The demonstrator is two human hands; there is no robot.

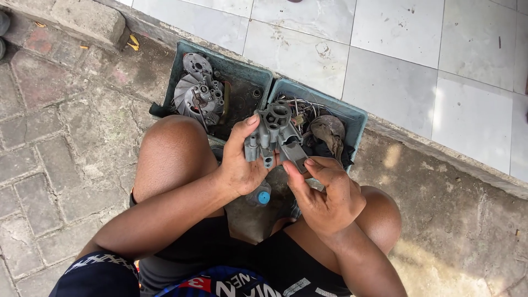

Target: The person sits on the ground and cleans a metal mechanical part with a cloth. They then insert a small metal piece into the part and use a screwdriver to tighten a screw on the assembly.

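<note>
I hold a grey cast-metal engine part (273, 132), with round bores and small tubes, above my knees. My left hand (242, 159) grips it from the left side, thumb near its top. My right hand (324, 192) pinches a flat grey metal piece (295, 154) that sticks out of the part's lower right. Both hands are greasy.
Two teal plastic trays stand on the ground ahead: the left tray (181, 60) holds a finned metal wheel (193, 94) and gears, the right tray (357, 118) wires and a dirty rag (329, 132). A bottle with a blue cap (264, 197) lies between my legs. White tiles lie beyond, paving bricks left.
</note>
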